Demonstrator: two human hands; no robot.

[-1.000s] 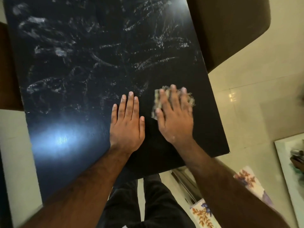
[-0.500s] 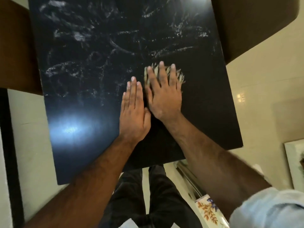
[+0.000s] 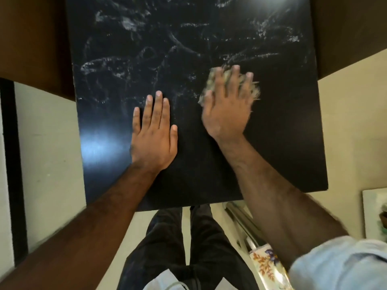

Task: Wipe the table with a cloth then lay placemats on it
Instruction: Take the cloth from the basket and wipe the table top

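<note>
A glossy black table (image 3: 282, 147) fills the middle of the view, with pale smeared streaks across its far half. My right hand (image 3: 227, 107) presses flat on a frayed, pale checked cloth (image 3: 209, 84) right of the table's middle; the cloth shows only around the fingers and is blurred. My left hand (image 3: 154, 135) lies flat on the tabletop to the left of it, fingers apart, holding nothing. A flower-patterned mat (image 3: 266, 266) shows partly below the table's near right corner, behind my right forearm.
Brown chairs stand at the far left (image 3: 31, 42) and far right (image 3: 351, 30) of the table. My dark-trousered legs (image 3: 188, 248) are at the near edge on a cream tiled floor (image 3: 48, 143). A white surface (image 3: 372, 214) with objects sits at the right edge.
My right hand has slid the cloth to the right, away from my left hand, which it was touching half a second ago. The left hand has stayed flat on the table.
</note>
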